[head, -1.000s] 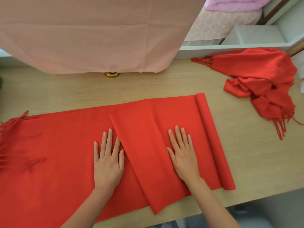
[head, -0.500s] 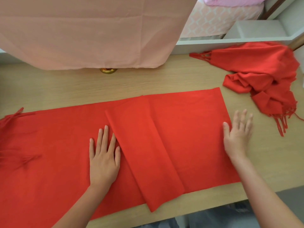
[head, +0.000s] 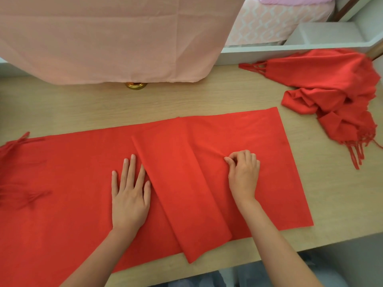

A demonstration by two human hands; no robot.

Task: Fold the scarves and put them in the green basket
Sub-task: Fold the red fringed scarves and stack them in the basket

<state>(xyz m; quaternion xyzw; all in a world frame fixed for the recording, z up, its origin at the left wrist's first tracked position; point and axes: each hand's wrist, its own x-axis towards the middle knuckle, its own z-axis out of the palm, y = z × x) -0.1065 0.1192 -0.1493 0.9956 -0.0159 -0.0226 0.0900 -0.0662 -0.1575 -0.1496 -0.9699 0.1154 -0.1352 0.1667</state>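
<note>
Red scarf (head: 62, 183) lies across the worktop (head: 207, 96) from nine to four o'clock, partly folded. Left hand (head: 129, 193) presses it flat, grip apart; right hand (head: 243, 172) has its grip clamped on the cloth. A tug could skew the fold.

A strip of bare table (head: 207, 100) ran across the middle of the frame, between the flat red scarf (head: 62, 183) below and a hanging pink cloth (head: 103, 38) above. A small gold object (head: 135, 85) stood at the cloth's lower edge. At upper right, a crumpled red scarf (head: 331, 90) narrowed the bare wood.
</note>
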